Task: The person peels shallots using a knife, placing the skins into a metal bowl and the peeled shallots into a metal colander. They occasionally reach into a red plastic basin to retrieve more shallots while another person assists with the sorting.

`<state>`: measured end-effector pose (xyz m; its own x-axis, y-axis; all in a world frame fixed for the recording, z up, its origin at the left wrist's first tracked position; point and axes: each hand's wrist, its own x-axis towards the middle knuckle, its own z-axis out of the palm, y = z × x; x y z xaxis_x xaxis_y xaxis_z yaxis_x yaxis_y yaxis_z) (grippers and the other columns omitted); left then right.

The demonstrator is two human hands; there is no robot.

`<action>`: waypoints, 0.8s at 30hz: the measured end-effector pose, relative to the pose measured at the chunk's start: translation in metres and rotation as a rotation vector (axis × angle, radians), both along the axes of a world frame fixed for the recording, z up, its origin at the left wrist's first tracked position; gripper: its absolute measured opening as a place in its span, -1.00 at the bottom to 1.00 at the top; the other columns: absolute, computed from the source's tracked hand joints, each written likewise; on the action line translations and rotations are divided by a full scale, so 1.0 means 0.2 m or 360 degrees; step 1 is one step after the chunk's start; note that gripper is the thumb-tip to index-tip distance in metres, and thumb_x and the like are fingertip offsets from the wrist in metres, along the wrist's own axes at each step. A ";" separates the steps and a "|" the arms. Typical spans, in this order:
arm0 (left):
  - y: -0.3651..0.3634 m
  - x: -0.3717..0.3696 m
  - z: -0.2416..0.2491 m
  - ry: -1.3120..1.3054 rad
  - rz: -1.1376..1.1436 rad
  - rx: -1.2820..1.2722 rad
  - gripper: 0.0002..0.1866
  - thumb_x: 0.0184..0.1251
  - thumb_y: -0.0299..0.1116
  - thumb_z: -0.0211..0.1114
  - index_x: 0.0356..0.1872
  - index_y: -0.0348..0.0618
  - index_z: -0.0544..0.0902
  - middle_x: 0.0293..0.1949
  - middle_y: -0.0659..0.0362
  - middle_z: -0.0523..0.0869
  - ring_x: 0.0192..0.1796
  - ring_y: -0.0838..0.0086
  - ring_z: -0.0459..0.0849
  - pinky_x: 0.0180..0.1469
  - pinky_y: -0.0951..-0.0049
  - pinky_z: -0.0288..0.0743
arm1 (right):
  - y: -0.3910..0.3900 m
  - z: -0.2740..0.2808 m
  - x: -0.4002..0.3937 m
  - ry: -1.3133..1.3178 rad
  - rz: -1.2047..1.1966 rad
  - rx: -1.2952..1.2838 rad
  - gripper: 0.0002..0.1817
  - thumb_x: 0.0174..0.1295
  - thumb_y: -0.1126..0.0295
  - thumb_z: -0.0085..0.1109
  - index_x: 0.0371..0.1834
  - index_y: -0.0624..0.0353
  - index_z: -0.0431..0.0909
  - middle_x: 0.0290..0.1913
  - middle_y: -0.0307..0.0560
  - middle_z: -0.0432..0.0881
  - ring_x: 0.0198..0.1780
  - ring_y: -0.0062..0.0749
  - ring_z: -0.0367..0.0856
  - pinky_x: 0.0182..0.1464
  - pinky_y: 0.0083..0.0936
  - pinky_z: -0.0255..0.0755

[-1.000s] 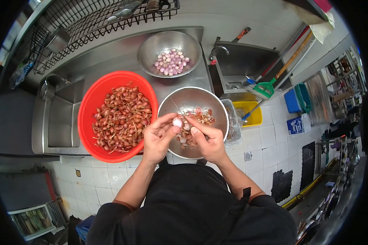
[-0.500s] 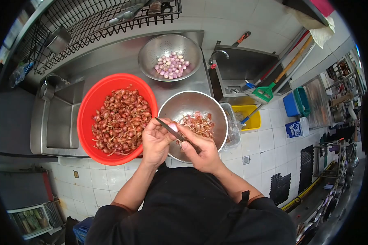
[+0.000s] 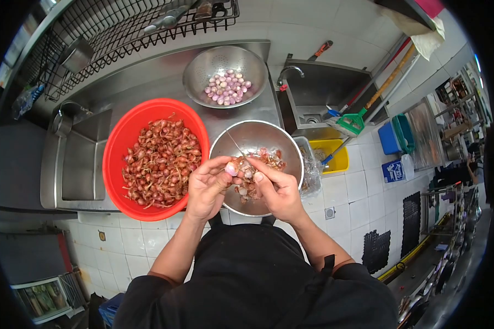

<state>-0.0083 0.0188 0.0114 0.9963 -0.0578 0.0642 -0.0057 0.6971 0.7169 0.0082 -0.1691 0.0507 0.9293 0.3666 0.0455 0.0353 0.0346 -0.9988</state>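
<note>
Shallot (image 3: 231, 169) sits mid-frame, pinched in our left hand (image 3: 204, 189); our right hand (image 3: 280, 194) grips a knife (image 3: 237, 145); white lettering (image 3: 393, 172) on the blue package (image 3: 386, 165), frame right, we cannot read.

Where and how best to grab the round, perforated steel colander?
Likely two-handed, by opposite left and right edges of the rim, from above. The colander sits mouth up, its wide circular rim exposed, pale pink peeled shallots low inside. The round red plastic basin and smooth steel bowl crowd its near side.
</note>
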 end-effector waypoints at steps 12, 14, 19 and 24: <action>-0.05 -0.02 -0.01 -0.0125 0.0158 0.0298 -0.65 0.32 -0.72 0.25 0.13 -0.39 0.57 0.01 0.06 0.68 0.03 0.40 0.71 0.07 0.46 0.62 | 0.01 -0.06 -0.01 -0.0339 0.0188 -0.0017 -0.52 0.42 0.53 0.04 0.40 0.38 0.34 0.16 0.04 0.63 0.16 -0.51 0.58 0.19 -0.59 0.41; -0.04 -0.02 -0.02 -0.0187 0.0161 0.0443 -0.66 0.34 -0.68 0.26 0.13 -0.39 0.56 -0.01 0.05 0.69 0.02 0.40 0.72 0.07 0.45 0.62 | 0.00 -0.06 0.01 -0.0548 0.0181 -0.0070 -0.53 0.41 0.53 0.04 0.38 0.38 0.36 0.16 0.04 0.63 0.15 -0.51 0.59 0.19 -0.58 0.41; -0.06 0.00 0.00 -0.0072 0.0139 0.0206 -0.66 0.34 -0.63 0.29 0.13 -0.38 0.56 -0.06 0.06 0.71 -0.04 0.42 0.73 0.02 0.43 0.62 | -0.02 0.01 -0.01 0.0422 0.0210 0.0101 -0.52 0.41 0.52 0.03 0.39 0.37 0.35 0.16 0.06 0.64 0.09 -0.52 0.62 0.19 -0.56 0.43; -0.05 0.00 0.02 -0.0090 0.0177 0.0236 -0.69 0.34 -0.63 0.30 0.10 -0.37 0.59 -0.08 0.06 0.71 -0.12 0.45 0.74 -0.03 0.44 0.64 | 0.01 -0.01 -0.03 -0.0002 0.0236 0.0069 -0.53 0.40 0.53 0.04 0.38 0.36 0.37 0.05 0.00 0.69 -0.02 -0.52 0.66 0.10 -0.56 0.48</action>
<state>-0.0087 0.0079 0.0157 0.9921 0.0392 0.1195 -0.1202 0.5766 0.8081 0.0019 -0.1674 0.0480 0.8650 0.4975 0.0656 0.0280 0.0827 -0.9962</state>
